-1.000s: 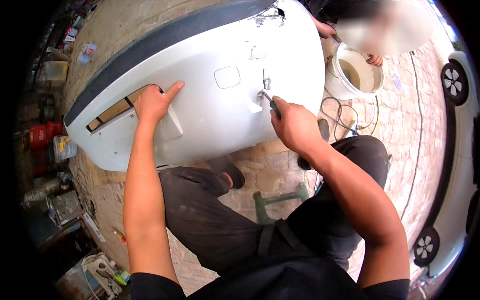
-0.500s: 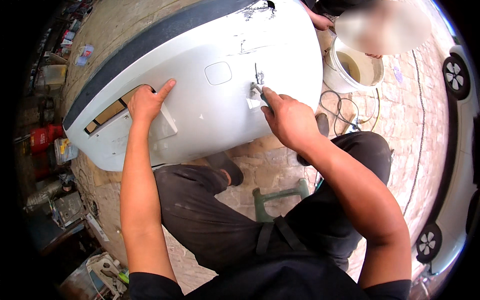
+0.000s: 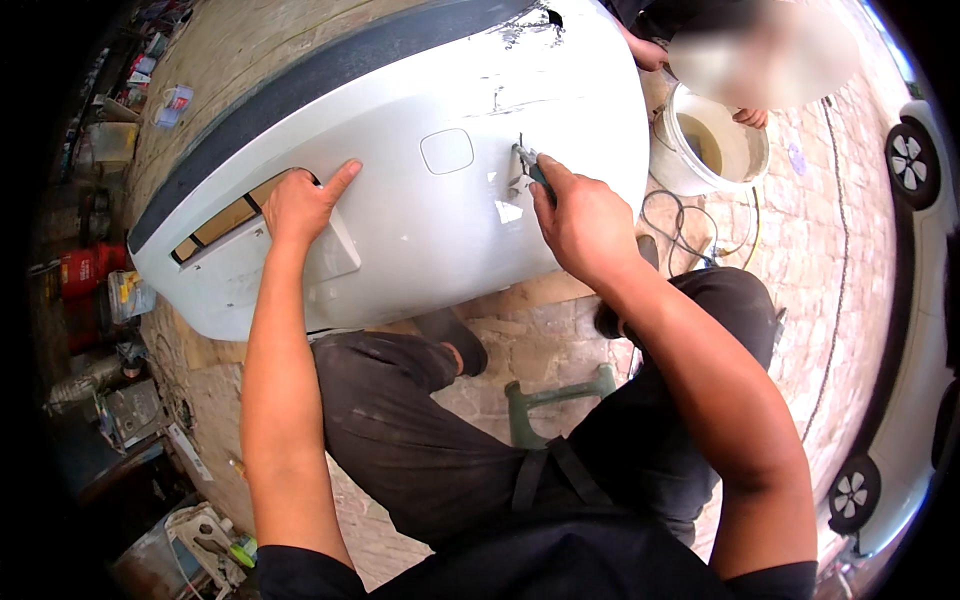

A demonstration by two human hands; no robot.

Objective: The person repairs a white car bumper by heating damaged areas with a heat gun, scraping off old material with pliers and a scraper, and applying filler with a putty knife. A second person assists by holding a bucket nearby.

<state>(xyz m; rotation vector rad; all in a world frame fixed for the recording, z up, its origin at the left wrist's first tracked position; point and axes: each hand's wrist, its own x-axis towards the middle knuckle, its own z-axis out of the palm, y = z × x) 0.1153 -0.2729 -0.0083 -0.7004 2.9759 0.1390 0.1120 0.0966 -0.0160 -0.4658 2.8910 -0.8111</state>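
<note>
A silver-white car bumper [image 3: 400, 225] with a dark lower strip lies in front of me. My left hand [image 3: 298, 208] grips it at the rim of its long rectangular opening, fingers curled inside and thumb on the painted face. My right hand [image 3: 588, 222] is closed around a slim hand tool [image 3: 529, 160] with a dark green handle and a greyish metal tip; its exact kind I cannot make out. The tip meets the bumper at a dark, scraped crack, right of a rounded-square outline. More black scratches and a torn hole lie farther up the bumper.
A white bucket [image 3: 690, 165] with murky liquid stands at the far right, with another person's hand [image 3: 751, 117] at its rim. Cables [image 3: 680, 222] coil on the brick floor beside it. A green stool [image 3: 530, 430] is between my legs. Clutter lines the left; a car [image 3: 910, 400] stands right.
My right hand and the tool have shifted slightly right, the tip moving a little up along the crack. The left hand keeps its grip. The other person's hand shows more at the bucket rim.
</note>
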